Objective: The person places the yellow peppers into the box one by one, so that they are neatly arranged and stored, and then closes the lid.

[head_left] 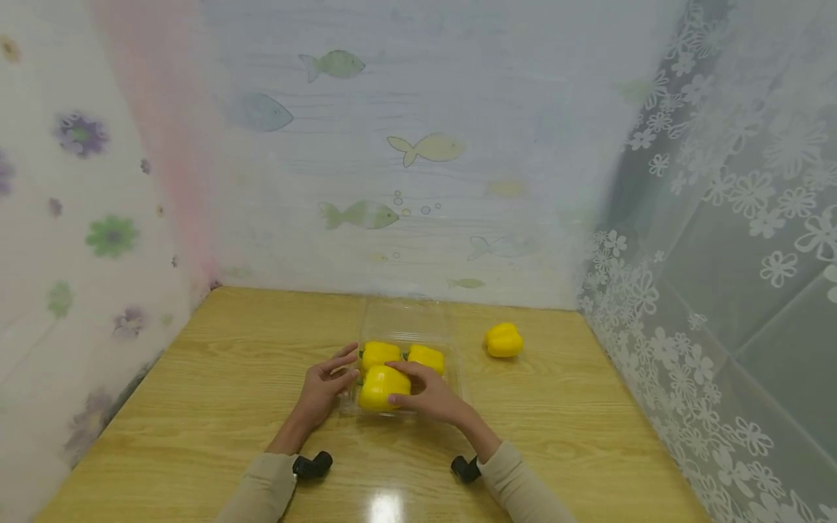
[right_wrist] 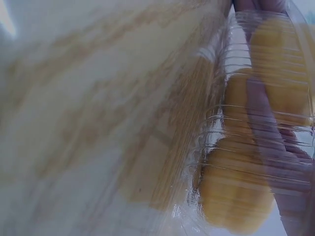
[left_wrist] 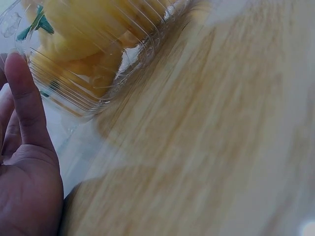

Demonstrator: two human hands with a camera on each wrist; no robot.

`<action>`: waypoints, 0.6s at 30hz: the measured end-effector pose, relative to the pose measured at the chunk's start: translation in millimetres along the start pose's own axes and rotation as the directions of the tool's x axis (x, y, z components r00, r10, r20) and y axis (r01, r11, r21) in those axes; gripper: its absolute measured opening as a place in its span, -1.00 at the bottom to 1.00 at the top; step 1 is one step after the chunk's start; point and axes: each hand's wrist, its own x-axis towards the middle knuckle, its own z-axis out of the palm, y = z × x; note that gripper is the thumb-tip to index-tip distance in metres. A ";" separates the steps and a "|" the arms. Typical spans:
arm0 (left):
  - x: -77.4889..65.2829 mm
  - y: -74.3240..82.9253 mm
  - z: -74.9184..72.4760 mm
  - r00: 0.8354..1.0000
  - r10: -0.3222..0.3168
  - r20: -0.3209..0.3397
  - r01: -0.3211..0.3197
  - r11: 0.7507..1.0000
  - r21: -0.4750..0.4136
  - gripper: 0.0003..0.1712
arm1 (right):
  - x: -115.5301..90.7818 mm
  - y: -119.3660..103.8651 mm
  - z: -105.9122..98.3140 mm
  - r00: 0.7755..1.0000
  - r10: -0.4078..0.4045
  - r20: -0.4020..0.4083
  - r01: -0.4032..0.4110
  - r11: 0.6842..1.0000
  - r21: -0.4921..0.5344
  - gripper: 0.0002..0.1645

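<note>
A clear plastic clamshell box point(head_left: 407, 319) lies with its lid raised toward the wall. Two yellow bell peppers, one at the back left point(head_left: 381, 352) and one at the back right point(head_left: 427, 358), sit inside. My right hand point(head_left: 434, 394) grips a third yellow bell pepper point(head_left: 375, 388) at the front left of the box, thumb and fingers around its right side. Through the ribbed wall point(right_wrist: 231, 118), the right wrist view shows that hand among the peppers. My left hand point(head_left: 320, 391), fingers extended, is at the box's left side; a fingertip point(left_wrist: 17, 64) meets the plastic in the left wrist view.
Another yellow bell pepper point(head_left: 503, 341) lies on the wooden table point(head_left: 556, 421), to the right of the box. A patterned curtain with fish point(head_left: 425, 148) hangs along the table's back edge, and flowered sheets point(head_left: 713, 363) flank both sides.
</note>
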 end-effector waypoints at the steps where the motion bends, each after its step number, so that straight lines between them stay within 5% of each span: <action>1: -0.1 0.7 0.4 1.000 -0.005 -0.005 0.005 1.000 0.002 -0.52 | 0.1 -0.3 -0.2 1.000 0.000 -0.002 0.000 1.000 -0.012 -0.31; 9: -1.0 3.8 1.2 1.000 -0.011 -0.005 0.011 1.000 0.012 -0.51 | 1.8 -3.4 0.2 1.000 0.003 -0.006 -0.004 0.986 -0.164 -0.31; 18: -0.5 2.6 0.8 1.000 -0.009 -0.004 0.009 1.000 0.007 -0.49 | 1.0 -3.4 1.2 1.000 0.019 -0.004 -0.019 0.980 -0.197 -0.27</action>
